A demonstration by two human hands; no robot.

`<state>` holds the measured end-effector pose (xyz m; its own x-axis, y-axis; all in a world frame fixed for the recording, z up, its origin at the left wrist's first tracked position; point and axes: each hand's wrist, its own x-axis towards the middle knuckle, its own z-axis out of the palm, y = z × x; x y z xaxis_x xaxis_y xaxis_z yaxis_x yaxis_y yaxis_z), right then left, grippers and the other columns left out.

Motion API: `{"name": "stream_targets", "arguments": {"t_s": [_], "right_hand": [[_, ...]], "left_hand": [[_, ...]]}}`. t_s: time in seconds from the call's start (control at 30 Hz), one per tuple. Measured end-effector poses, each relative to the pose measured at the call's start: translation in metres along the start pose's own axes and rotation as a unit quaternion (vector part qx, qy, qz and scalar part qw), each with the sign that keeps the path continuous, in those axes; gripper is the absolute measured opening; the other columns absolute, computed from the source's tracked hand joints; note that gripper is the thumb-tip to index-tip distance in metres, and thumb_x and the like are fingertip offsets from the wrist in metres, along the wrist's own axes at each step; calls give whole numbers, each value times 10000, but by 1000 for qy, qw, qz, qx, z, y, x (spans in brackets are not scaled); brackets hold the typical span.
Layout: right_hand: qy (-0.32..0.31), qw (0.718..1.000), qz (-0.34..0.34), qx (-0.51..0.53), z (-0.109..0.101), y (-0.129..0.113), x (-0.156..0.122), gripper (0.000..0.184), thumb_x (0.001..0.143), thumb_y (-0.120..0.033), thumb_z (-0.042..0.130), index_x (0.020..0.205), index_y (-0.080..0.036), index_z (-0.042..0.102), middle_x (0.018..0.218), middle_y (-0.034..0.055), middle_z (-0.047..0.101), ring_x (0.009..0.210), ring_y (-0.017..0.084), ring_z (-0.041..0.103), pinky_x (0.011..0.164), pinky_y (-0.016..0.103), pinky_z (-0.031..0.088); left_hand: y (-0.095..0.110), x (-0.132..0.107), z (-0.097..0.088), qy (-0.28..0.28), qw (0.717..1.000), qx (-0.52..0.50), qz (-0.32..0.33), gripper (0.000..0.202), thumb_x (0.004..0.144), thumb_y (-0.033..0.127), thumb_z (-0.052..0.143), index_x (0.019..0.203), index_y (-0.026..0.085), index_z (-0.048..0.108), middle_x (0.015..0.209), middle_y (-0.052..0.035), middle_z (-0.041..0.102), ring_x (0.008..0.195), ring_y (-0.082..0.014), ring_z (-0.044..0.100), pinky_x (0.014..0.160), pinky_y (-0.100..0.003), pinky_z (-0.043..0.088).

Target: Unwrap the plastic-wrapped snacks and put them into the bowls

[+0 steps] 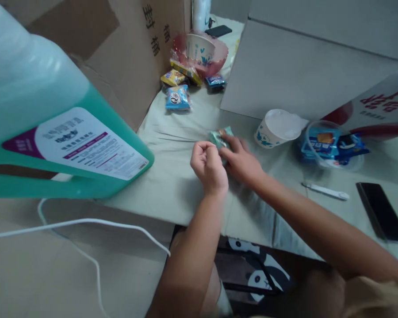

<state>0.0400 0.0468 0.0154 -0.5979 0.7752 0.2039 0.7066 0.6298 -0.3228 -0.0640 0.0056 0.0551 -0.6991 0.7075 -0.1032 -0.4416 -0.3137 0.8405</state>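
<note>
My left hand [209, 168] is curled into a fist above the table, close beside my right hand; whatever its fingers may hold is hidden. At the edge of a small green snack packet [220, 136], the fingers of my right hand [241, 160] are bent onto it, slightly blurred. The packet lies at the fingertips of both hands, partly covered by them. Thin dark strands [179, 138] stretch leftward over the cloth from near the left fist; I cannot tell whether the hand holds them.
A large jug of green liquid [96, 145] looms at left. Snack packets [178, 98] lie before a pink bowl [220, 55]. To the right are a paper cup [268, 134], a clear tub [346, 163] with blue wrappers, a white-handled tool [328, 191] and a phone [383, 212].
</note>
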Motion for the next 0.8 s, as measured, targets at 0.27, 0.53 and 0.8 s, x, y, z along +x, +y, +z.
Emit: {"name": "stream_targets", "arguments": {"t_s": [0.27, 0.53, 0.8], "right_hand": [[116, 957, 72, 258, -27, 25, -182, 205, 831, -280, 693, 1025, -330, 650, 1357, 80, 630, 1237, 309, 633, 965, 503, 569], [170, 700, 336, 607, -45, 64, -174, 512, 730, -647, 669, 1039, -250, 572, 898, 48, 660, 733, 224, 632, 612, 353, 531], [258, 760, 343, 488, -65, 106, -186, 403, 865, -505, 613, 1202, -293, 549, 959, 27, 662, 697, 170, 644, 614, 318, 540]], "left_hand": [[-18, -21, 4, -123, 987, 102, -14, 164, 870, 231, 599, 734, 227, 507, 544, 55, 421, 517, -104, 449, 547, -232, 376], [-59, -70, 13, -453, 856, 204, -144, 546, 750, 501, 827, 1202, 273, 622, 1007, -62, 710, 895, -210, 686, 762, -313, 553], [-74, -70, 34, -449, 841, 231, -194, 677, 585, 491, 950, 1102, 267, 574, 858, -13, 677, 729, -157, 668, 674, -269, 548]]}}
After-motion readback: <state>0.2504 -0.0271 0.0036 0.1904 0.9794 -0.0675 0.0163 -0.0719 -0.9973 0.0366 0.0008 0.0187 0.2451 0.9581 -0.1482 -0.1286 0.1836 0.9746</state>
